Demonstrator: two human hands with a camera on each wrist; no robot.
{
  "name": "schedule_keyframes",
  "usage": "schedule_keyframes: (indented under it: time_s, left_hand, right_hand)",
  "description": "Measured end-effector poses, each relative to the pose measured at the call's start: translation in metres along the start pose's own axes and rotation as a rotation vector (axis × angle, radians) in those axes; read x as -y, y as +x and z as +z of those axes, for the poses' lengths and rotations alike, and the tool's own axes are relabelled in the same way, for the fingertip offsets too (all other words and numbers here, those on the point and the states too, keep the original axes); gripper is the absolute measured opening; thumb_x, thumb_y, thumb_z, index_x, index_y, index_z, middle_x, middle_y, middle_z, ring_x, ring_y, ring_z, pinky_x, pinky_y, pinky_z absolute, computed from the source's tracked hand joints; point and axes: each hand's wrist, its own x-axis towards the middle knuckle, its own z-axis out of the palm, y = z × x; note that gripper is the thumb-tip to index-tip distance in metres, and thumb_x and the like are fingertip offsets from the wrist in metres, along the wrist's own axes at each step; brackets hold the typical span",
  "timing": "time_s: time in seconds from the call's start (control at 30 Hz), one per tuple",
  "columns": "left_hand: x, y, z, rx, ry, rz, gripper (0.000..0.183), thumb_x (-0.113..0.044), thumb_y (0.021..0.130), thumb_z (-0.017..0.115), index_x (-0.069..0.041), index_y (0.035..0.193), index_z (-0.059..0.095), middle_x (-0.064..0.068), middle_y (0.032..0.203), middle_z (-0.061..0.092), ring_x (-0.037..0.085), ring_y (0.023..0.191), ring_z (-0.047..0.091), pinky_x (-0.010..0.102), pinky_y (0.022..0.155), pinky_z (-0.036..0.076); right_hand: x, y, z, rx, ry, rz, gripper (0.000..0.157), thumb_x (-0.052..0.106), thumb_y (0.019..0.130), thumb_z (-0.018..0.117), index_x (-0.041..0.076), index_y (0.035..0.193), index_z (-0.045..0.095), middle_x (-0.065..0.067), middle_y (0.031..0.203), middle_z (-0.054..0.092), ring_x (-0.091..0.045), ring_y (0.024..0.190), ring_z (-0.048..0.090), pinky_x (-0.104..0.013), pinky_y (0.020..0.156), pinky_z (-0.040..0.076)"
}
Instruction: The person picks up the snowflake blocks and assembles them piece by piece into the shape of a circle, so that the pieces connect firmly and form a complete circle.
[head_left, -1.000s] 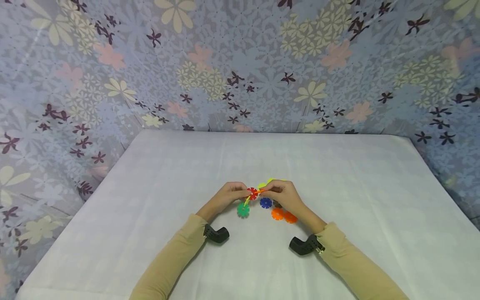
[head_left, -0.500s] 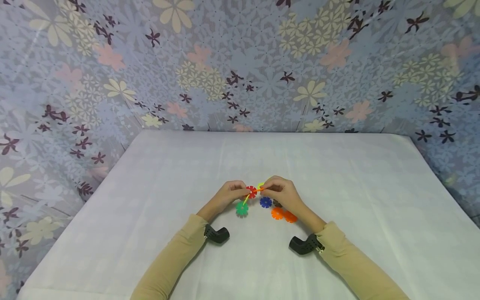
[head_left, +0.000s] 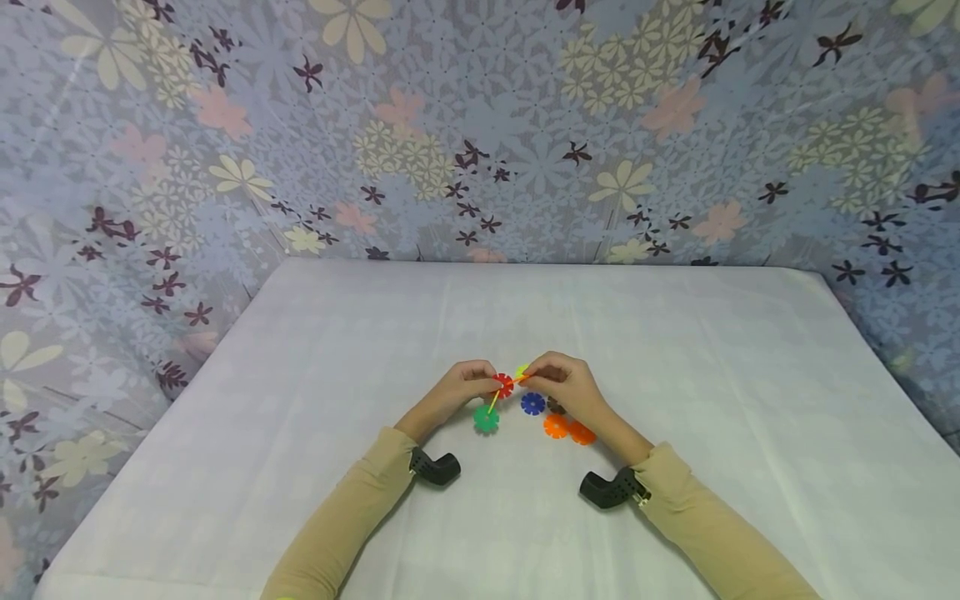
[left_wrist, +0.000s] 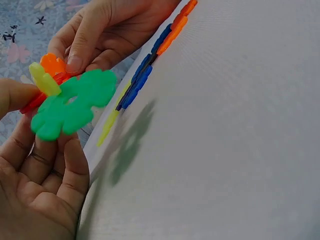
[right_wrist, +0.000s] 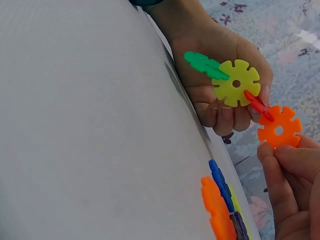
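Slotted plastic flower discs are joined into a chain: green (head_left: pixel 487 419), yellow (right_wrist: pixel 225 93), red (head_left: pixel 503 384) and orange (right_wrist: pixel 290 117). My left hand (head_left: pixel 462 386) pinches the red disc between thumb and fingers, its other fingers curled below the chain. From the other side, my right hand (head_left: pixel 564 385) grips the orange disc's edge with thumb and forefinger. The orange disc meets the red one at their slots, set at an angle to it. In the left wrist view the green disc (left_wrist: pixel 75 104) stands off the table, its shadow cast on the cloth.
Loose discs lie on the white-covered table (head_left: pixel 480 533) just under and beside my right hand: blue (head_left: pixel 533 404), dark (head_left: pixel 555 406), two orange (head_left: pixel 556 426) and yellow (head_left: pixel 522 372). A flower-patterned cloth (head_left: pixel 480 133) hangs behind the table's far edge.
My right hand has shifted slightly away from me and now covers yellow discs that showed behind it. Both hands keep hold of the chain, which has tilted a little.
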Motion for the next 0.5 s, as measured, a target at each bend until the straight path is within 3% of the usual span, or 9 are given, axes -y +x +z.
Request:
schedule_keyframes:
  time_s: [0.2,0.5]
  left_hand:
    - [-0.023,-0.008,0.007,0.018,0.03,0.005,0.009,0.003,0.087,0.049,0.011,0.083,0.053,-0.001,0.072,0.058,0.012,0.065,0.049,0.029,0.069,0.04]
    - [-0.024,-0.009,0.007,0.024,0.036,0.021,0.013,0.005,0.087,0.05,0.018,0.088,0.049,-0.001,0.073,0.058,0.015,0.065,0.049,0.03,0.068,0.04]
  right_hand:
    - [0.003,-0.001,0.0,0.043,0.001,0.004,0.005,-0.01,0.081,0.057,-0.012,0.084,0.06,-0.024,0.08,0.061,-0.038,0.045,0.035,-0.035,0.038,0.032]
    - [-0.017,0.0,-0.003,0.043,0.012,-0.019,0.008,-0.012,0.081,0.057,-0.008,0.084,0.062,-0.021,0.081,0.062,-0.035,0.045,0.04,-0.032,0.038,0.034]
